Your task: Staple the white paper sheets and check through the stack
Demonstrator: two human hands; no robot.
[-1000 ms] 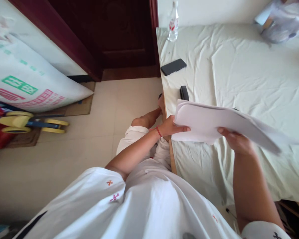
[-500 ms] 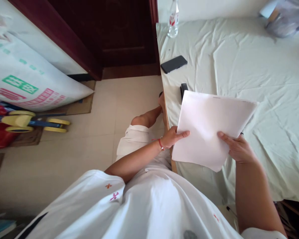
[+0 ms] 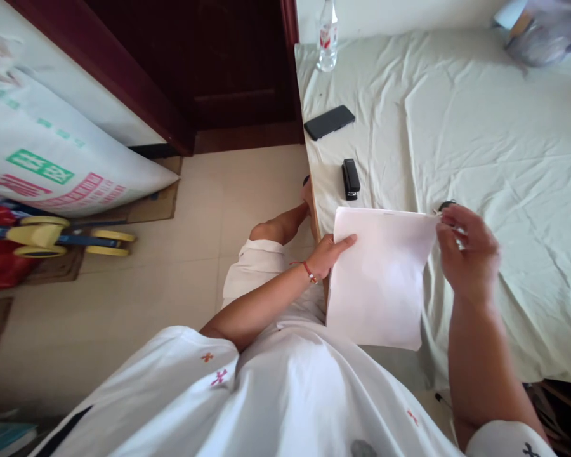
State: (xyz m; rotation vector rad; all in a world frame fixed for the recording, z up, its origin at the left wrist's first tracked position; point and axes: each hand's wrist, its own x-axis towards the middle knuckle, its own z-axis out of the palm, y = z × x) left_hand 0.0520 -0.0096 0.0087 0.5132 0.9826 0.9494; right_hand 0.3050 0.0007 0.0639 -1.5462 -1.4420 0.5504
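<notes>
A stack of white paper sheets (image 3: 378,273) stands over the near left edge of a table covered with a pale cloth (image 3: 480,127). My left hand (image 3: 328,254) grips the stack's left edge, thumb on top. My right hand (image 3: 469,254) pinches the stack's top right corner, fingers curled. A small dark object (image 3: 446,205), partly hidden, lies on the cloth just above that hand. A black stapler (image 3: 350,178) lies on the cloth just beyond the paper.
A black phone (image 3: 329,122) and a clear water bottle (image 3: 327,37) sit further back along the table's left edge. A plastic bag (image 3: 542,32) is at the far right corner. On the floor left: a printed sack (image 3: 52,158) and a yellow-wheeled toy (image 3: 47,231).
The paper stack swung from lying nearly flat to facing me and came down closer to my body. My right hand slid from its lower right edge up to the top right corner.
</notes>
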